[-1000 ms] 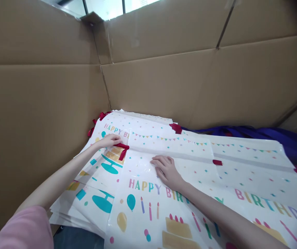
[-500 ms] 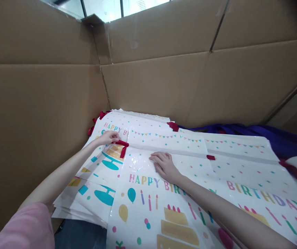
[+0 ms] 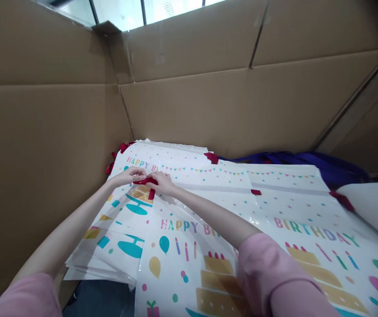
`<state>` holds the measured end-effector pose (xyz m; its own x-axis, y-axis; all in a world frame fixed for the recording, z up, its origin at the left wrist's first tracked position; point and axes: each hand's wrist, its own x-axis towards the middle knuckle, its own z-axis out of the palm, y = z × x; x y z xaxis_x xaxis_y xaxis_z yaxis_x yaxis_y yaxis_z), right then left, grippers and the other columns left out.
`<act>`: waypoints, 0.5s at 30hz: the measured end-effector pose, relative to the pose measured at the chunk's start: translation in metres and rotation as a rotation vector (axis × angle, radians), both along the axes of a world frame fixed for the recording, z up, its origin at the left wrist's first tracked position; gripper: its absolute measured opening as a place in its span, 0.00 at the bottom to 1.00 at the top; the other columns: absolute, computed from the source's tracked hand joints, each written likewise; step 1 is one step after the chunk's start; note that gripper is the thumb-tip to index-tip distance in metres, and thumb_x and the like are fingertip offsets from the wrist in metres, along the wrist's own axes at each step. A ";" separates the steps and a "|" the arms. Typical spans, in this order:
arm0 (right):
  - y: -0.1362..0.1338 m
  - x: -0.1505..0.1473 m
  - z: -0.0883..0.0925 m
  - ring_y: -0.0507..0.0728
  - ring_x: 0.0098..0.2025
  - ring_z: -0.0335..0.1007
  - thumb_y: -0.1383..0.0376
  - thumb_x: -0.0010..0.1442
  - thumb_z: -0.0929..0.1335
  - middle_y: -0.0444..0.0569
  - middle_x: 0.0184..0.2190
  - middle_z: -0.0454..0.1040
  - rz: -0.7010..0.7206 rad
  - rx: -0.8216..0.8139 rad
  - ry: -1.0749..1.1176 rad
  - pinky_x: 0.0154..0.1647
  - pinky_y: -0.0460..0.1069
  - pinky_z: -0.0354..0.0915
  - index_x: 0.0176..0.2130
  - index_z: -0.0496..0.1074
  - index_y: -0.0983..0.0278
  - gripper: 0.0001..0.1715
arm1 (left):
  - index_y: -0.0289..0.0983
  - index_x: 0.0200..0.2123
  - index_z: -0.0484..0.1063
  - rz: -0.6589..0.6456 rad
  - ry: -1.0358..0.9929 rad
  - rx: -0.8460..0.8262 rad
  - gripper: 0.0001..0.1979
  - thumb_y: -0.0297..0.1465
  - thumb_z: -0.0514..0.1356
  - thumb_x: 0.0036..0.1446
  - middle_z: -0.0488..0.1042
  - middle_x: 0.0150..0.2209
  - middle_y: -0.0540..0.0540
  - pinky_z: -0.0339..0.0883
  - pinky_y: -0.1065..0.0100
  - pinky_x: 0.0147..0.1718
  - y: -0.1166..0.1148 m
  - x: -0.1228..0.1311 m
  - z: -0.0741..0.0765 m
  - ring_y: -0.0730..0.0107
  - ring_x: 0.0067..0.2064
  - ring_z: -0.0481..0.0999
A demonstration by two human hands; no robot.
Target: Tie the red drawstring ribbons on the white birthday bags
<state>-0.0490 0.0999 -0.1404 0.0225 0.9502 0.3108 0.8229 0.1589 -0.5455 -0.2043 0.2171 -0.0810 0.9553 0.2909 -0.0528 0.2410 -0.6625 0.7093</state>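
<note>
A dark red ribbon runs along the upper left edge of a white printed sheet lettered "HAPPY BIRTHDAY", with a short end hanging down. My left hand is closed on the ribbon's left end in a pinch. At the sheet's corner, my right hand has its fingers bent onto the same ribbon, close beside the left fingertips. Both hands are above the stacked sheets that lie underneath, printed with cakes and balloons. The fingertips of my right hand are partly hidden.
Tall cardboard walls enclose the pile at the left and back. Purple ribbons or straps lie along the back wall. A curled white sheet rises at the right. More red ribbons stick out between the sheets.
My right hand has moved left from the middle of the sheet to the red ribbon, beside my left hand. The left hand still pinches the ribbon. The view has shifted slightly right.
</note>
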 end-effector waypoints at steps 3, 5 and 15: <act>0.016 0.001 0.003 0.57 0.40 0.67 0.56 0.59 0.65 0.45 0.33 0.73 0.048 -0.027 0.130 0.41 0.51 0.56 0.34 0.71 0.62 0.13 | 0.34 0.30 0.67 0.028 -0.031 0.027 0.21 0.49 0.55 0.54 0.65 0.28 0.49 0.59 0.71 0.30 0.005 -0.007 0.001 0.71 0.31 0.63; 0.020 0.009 0.003 0.55 0.37 0.67 0.54 0.57 0.67 0.44 0.31 0.73 0.084 -0.032 0.241 0.39 0.48 0.57 0.33 0.70 0.63 0.14 | 0.35 0.28 0.67 0.063 -0.064 0.040 0.21 0.49 0.55 0.54 0.64 0.27 0.49 0.59 0.71 0.31 0.010 -0.013 -0.002 0.71 0.31 0.63; 0.011 0.037 0.011 0.52 0.32 0.68 0.54 0.58 0.66 0.41 0.23 0.72 0.139 -0.172 0.335 0.38 0.47 0.57 0.34 0.69 0.63 0.14 | 0.35 0.30 0.67 0.130 -0.100 -0.007 0.20 0.48 0.57 0.53 0.64 0.26 0.51 0.57 0.72 0.28 0.023 -0.013 -0.013 0.72 0.29 0.62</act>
